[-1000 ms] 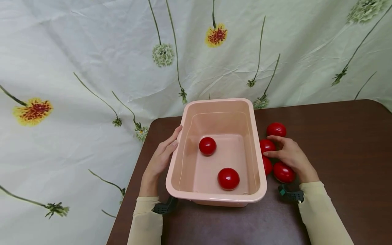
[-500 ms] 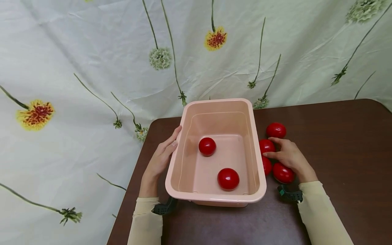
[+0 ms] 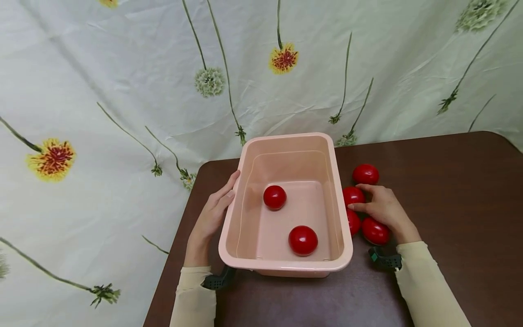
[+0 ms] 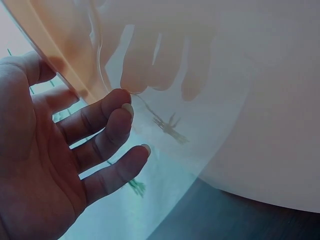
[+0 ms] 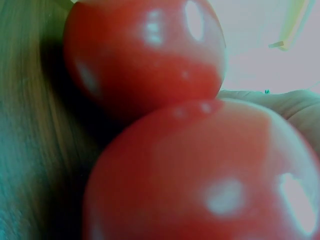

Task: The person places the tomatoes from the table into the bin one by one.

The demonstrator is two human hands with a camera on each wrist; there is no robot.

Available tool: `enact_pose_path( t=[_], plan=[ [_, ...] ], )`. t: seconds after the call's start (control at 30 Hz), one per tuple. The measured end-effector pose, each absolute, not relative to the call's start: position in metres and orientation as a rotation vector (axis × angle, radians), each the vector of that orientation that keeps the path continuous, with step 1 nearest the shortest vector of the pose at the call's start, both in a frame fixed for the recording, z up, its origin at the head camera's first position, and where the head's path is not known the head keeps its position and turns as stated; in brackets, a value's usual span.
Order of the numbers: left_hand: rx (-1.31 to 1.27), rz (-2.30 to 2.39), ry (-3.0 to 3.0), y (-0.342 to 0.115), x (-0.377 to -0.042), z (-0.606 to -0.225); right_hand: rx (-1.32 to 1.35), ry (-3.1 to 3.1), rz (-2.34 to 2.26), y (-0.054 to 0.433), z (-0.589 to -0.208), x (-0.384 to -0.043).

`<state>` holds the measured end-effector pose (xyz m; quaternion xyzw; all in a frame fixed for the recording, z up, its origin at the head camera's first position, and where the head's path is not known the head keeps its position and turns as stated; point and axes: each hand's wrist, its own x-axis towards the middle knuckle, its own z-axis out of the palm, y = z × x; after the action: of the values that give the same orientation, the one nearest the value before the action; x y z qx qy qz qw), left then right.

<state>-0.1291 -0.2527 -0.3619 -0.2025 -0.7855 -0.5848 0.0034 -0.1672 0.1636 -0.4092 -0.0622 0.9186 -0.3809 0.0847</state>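
Note:
My left hand (image 3: pixel 211 215) rests its fingers on the left outer side of a pink plastic tub (image 3: pixel 286 265), just under the rim. In the left wrist view, its loosely bent fingers (image 4: pixel 107 125) lie at the glossy wall. Two red tomatoes (image 3: pixel 303 240) sit apart on the tub floor. Right of the tub, my right hand (image 3: pixel 384 209) has thumb and forefinger around a tomato (image 3: pixel 353 195) on the table. Close about it lie more tomatoes, one beyond (image 3: pixel 365 174), one partly behind the rim (image 3: pixel 353 222) and one under the wrist (image 3: pixel 375 230). Two tomatoes (image 5: pixel 200 175) fill the right wrist view.
The dark brown table (image 3: pixel 457 200) stretches to the right, with a rounded far corner. A pale cloth (image 3: pixel 143 81) printed with flowers hangs behind the table and down its left side. Dark wrist straps (image 3: pixel 386 259) sit on both arms.
The whole scene shifts slightly left and down as the head view moves. Both hands keep their places at the tub and at the tomato.

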Motion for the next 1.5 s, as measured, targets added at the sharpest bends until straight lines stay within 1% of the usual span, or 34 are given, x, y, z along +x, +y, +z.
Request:
enact_pose_path(
  t=[0.33,0.93,1.17,1.5],
  plan=[
    [-0.619,-1.840,-2.457,-0.250,-0.129,-0.359,-0.107,2.687,-1.184,0.169,-0.406,-0.170],
    [-0.593,-1.818,-2.478,-0.248,-0.128,-0.355,0.053,2.524,-1.573,0.172,-0.389,-0.163],
    [-0.607,-1.832,-2.459,-0.249,-0.129,-0.355,0.052,2.499,-1.689,0.172,-0.381,-0.162],
    [-0.621,-1.857,-2.458,-0.252,-0.129,-0.357,0.071,2.574,-1.732,0.167,-0.370,-0.155]
  ],
)
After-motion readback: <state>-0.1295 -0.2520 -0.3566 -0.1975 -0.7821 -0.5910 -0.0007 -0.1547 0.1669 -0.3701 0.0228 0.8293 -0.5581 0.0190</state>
